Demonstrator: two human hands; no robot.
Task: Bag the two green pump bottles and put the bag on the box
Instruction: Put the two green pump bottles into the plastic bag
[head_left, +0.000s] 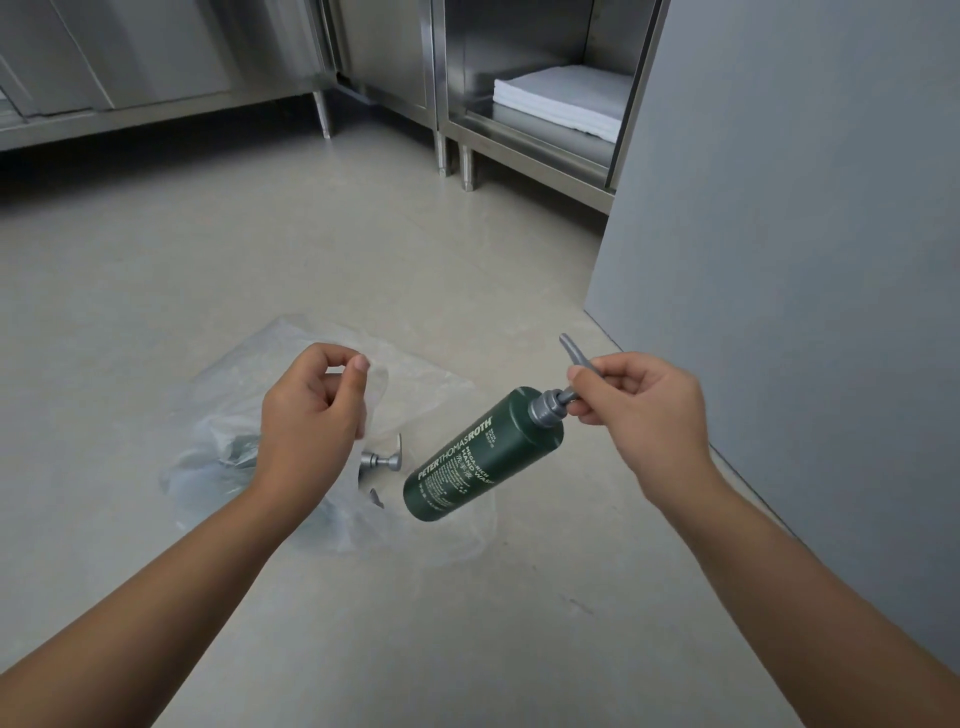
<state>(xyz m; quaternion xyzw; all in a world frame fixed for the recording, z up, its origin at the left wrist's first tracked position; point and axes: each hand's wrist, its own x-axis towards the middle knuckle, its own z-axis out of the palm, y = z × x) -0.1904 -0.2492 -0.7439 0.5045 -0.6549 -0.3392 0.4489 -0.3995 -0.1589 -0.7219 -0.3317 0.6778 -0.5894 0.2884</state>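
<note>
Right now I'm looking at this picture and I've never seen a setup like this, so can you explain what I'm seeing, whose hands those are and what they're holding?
There is no machine here. A person wears a camera on the head, looking forward and down, so both bare arms reach in from the bottom. The right hand holds a green pump bottle by its grey pump, tilted, base toward a clear plastic bag on the pale floor. The left hand pinches the bag's edge. A second grey pump shows at the bag; its bottle is mostly hidden. Behind stand steel cabinets with folded white cloths inside.
</note>
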